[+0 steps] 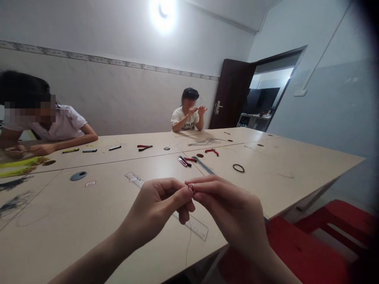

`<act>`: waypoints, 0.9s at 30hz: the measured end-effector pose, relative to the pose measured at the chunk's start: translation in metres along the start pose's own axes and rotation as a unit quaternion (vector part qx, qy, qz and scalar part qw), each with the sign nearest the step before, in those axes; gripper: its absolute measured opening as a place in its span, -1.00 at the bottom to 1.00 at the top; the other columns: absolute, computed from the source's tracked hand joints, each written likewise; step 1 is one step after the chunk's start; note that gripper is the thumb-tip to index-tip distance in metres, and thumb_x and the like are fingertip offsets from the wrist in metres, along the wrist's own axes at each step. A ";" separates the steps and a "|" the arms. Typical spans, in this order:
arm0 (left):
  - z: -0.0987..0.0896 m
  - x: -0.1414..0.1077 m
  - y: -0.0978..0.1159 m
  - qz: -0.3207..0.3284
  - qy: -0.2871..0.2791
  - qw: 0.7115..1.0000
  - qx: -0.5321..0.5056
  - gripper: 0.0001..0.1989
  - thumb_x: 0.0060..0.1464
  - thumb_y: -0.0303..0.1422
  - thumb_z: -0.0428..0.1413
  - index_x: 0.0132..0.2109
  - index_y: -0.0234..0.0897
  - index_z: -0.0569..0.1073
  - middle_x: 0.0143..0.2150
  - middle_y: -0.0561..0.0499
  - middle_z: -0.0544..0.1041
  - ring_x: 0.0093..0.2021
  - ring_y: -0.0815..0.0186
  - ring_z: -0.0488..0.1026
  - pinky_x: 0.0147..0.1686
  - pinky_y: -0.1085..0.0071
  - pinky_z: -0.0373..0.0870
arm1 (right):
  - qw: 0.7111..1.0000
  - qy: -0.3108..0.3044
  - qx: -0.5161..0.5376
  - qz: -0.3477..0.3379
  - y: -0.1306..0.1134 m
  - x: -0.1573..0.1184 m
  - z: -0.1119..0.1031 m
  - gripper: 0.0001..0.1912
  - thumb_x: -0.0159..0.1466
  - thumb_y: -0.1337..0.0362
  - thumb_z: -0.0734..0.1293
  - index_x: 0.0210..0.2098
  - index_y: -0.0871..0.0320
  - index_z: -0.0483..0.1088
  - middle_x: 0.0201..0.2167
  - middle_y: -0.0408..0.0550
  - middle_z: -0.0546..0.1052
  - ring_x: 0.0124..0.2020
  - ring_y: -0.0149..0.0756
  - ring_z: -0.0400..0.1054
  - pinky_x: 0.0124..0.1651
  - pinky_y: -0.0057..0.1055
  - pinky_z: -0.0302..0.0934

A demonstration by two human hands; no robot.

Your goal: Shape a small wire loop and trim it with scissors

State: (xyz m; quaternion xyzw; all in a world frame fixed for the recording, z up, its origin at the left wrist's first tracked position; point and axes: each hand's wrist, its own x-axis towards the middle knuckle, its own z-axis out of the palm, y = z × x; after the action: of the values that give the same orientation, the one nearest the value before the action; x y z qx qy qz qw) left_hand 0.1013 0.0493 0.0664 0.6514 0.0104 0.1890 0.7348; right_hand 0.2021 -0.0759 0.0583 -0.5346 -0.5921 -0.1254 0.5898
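Above the table's near edge, my left hand (161, 207) and my right hand (232, 203) meet fingertip to fingertip. Between them they pinch a thin wire (190, 238), bent into a small dark loop (191, 187) at the fingertips. Its pale tail hangs below my left fingers; whether it is metal or thread is hard to tell. My left thumb and index finger close on one side of the loop, my right thumb and fingers on the other. A clear ruler (199, 228) lies under my hands, partly hidden by them.
Red-handled pliers (212, 151), small snips (182, 161), a dark ring (238, 168), cutters (115, 148) and wire strands (207, 141) lie across the table (103, 221). One person (68, 122) leans on it at left; another (186, 118) sits opposite. Red stools (290, 248) stand at right.
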 end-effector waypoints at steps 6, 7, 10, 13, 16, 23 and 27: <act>0.000 0.002 0.002 -0.038 0.001 0.999 0.002 -0.78 0.00 -0.40 0.28 -0.56 -0.32 0.52 -0.66 0.13 0.45 -0.64 0.52 0.32 -0.59 0.62 0.29 | 0.987 -0.047 -0.096 -0.123 0.004 0.001 -0.009 -0.84 0.25 0.56 0.31 -0.23 0.26 0.47 -0.29 0.00 0.56 -0.30 -0.43 0.48 -0.25 -0.58 0.37; 0.000 0.001 0.002 -0.043 -0.004 0.999 0.005 -0.78 -0.01 -0.41 0.28 -0.57 -0.32 0.52 -0.65 0.13 0.46 -0.65 0.53 0.32 -0.60 0.63 0.27 | 0.983 -0.053 -0.109 -0.136 0.005 0.001 -0.011 -0.83 0.25 0.56 0.30 -0.22 0.26 0.46 -0.30 -0.01 0.56 -0.31 -0.43 0.47 -0.27 -0.57 0.37; 0.000 0.000 0.002 -0.064 -0.024 0.998 -0.003 -0.79 -0.03 -0.43 0.28 -0.58 -0.32 0.51 -0.66 0.14 0.45 -0.67 0.55 0.29 -0.62 0.63 0.23 | 0.977 -0.059 -0.141 -0.151 0.003 0.000 -0.013 -0.84 0.24 0.54 0.30 -0.25 0.21 0.44 -0.34 -0.06 0.56 -0.38 -0.45 0.46 -0.35 -0.57 0.34; 0.001 -0.001 0.003 -0.070 -0.041 0.997 -0.008 -0.79 0.00 -0.42 0.26 -0.56 -0.31 0.51 -0.65 0.15 0.44 -0.66 0.54 0.28 -0.61 0.62 0.24 | 0.974 -0.041 -0.163 -0.150 0.001 -0.001 -0.011 -0.88 0.24 0.52 0.30 -0.34 0.19 0.41 -0.40 -0.10 0.54 -0.43 -0.49 0.42 -0.40 -0.59 0.30; 0.002 -0.002 0.003 -0.057 -0.045 0.997 0.004 -0.82 0.02 -0.43 0.23 -0.52 -0.32 0.53 -0.62 0.14 0.45 -0.62 0.53 0.31 -0.58 0.62 0.27 | 0.975 -0.022 -0.171 -0.142 -0.001 0.000 -0.008 -0.87 0.26 0.49 0.30 -0.41 0.19 0.35 -0.44 -0.11 0.51 -0.45 -0.51 0.40 -0.41 -0.61 0.28; 0.001 0.000 0.001 -0.014 0.000 0.999 0.049 -0.86 0.02 -0.47 0.19 -0.49 -0.31 0.51 -0.66 0.19 0.36 -0.63 0.55 0.23 -0.62 0.65 0.17 | 0.976 -0.022 -0.172 -0.129 -0.001 0.000 -0.006 -0.86 0.24 0.49 0.28 -0.42 0.19 0.35 -0.47 -0.08 0.50 -0.49 -0.46 0.37 -0.46 -0.55 0.25; -0.001 0.000 -0.002 0.006 0.010 0.999 0.043 -0.84 0.05 -0.47 0.18 -0.49 -0.29 0.50 -0.62 0.18 0.40 -0.61 0.55 0.23 -0.60 0.66 0.17 | 0.987 -0.032 -0.135 -0.085 0.001 -0.002 -0.008 -0.87 0.21 0.52 0.26 -0.39 0.20 0.35 -0.45 -0.10 0.49 -0.45 -0.46 0.37 -0.43 -0.52 0.26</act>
State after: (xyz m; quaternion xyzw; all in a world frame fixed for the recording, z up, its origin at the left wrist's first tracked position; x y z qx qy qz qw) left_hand 0.1018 0.0499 0.0645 0.6807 0.0220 0.1996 0.7045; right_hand 0.2073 -0.0828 0.0588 -0.5606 -0.6317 -0.2372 0.4800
